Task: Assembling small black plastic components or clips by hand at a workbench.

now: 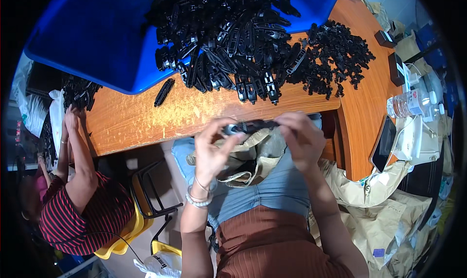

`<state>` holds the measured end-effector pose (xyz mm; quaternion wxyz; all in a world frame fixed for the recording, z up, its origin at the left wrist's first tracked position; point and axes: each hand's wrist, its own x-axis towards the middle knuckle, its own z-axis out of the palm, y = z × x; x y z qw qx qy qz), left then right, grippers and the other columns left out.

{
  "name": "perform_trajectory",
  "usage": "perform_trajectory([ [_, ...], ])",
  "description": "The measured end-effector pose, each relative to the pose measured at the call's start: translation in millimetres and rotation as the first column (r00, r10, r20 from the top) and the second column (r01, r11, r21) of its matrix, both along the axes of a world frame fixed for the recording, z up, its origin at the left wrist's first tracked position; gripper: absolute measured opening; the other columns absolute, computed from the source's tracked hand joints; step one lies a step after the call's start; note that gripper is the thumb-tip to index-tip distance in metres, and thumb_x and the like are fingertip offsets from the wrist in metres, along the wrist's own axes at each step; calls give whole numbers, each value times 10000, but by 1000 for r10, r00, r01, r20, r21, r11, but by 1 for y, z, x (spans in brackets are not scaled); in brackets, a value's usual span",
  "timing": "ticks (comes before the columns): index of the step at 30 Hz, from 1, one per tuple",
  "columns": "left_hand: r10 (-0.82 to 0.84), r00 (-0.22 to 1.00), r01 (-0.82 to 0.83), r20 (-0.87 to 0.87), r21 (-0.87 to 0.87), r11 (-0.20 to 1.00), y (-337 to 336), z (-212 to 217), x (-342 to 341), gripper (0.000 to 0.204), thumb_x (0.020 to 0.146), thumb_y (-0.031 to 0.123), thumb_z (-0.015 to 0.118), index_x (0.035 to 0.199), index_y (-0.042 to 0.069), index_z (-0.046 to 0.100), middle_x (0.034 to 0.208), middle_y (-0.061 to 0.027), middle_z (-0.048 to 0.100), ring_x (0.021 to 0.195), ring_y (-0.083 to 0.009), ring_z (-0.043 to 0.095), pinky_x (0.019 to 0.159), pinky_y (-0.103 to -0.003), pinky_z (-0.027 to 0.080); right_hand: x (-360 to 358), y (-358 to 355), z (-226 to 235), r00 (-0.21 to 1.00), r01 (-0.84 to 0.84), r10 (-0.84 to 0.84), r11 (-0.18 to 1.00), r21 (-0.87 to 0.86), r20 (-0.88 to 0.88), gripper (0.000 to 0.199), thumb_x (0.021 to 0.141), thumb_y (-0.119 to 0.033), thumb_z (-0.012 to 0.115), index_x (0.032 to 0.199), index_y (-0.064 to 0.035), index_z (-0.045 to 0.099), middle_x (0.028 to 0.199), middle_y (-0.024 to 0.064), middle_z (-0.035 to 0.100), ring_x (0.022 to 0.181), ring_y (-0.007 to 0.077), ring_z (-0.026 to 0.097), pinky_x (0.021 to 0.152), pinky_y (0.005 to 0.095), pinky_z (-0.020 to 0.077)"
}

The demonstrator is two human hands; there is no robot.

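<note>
Between my hands, just off the table's near edge and above my lap, is a long black plastic part (256,126). My left hand (213,144) pinches its left end, where a shiny spot shows. At the other end, the thumb and fingers of my right hand (304,141) close on the part. Below it, an open brown paper bag (264,167) rests on my lap. A heap of similar long black parts (228,54) spills from a blue bin (90,76) onto the table, with one part (164,92) lying apart to the left.
Small black pieces (340,54) are heaped on the right of the wooden table (194,107). A phone (384,143) and water bottle (406,104) are at the right edge. A co-worker in a striped top (85,215) handles black parts at left. Brown paper sacks (384,224) lie lower right.
</note>
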<state>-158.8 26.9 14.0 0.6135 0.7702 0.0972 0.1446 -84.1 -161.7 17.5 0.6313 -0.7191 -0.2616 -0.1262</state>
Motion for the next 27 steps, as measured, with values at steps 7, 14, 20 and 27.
perform_trajectory([
  [7, -197, 979, 166, -53, -355, 920, -19, 19, -6, 250, 777, -37, 683, 1005, -42, 580, 844, -76, 651, 751, -99, 652, 607, -175, 511, -5, 3, 14, 959, -211, 238, 963, -169, 156, 203, 698, 102, 630, 878, 11, 650, 868, 94, 627, 729, 215, 558, 634, 303, 438],
  [14, -146, 988, 104, -50, -485, 868, -28, 14, 0, 215, 791, -61, 650, 986, -36, 563, 858, -77, 648, 776, -118, 656, 629, -183, 513, -3, 3, 15, 948, -151, 214, 954, -261, 235, 219, 687, 43, 650, 903, 9, 647, 851, 68, 607, 748, 211, 559, 647, 293, 435],
  [20, -181, 983, 170, -39, -197, 965, -26, 17, 1, 167, 792, -83, 612, 949, -30, 590, 840, -47, 608, 751, -123, 636, 655, -220, 524, -3, -8, 3, 807, -429, 330, 897, -103, -489, 242, 807, -59, 639, 1033, 26, 635, 828, 56, 620, 690, 77, 565, 590, 211, 407],
  [27, -176, 984, 176, -4, -26, 984, 8, 7, 10, 228, 938, 164, 510, 970, -12, 651, 760, -60, 674, 640, -96, 624, 588, -236, 510, -6, -21, -1, 789, -481, 354, 864, -146, -502, 216, 818, -65, 634, 1016, 21, 637, 772, 69, 589, 651, 104, 558, 568, 224, 413],
])
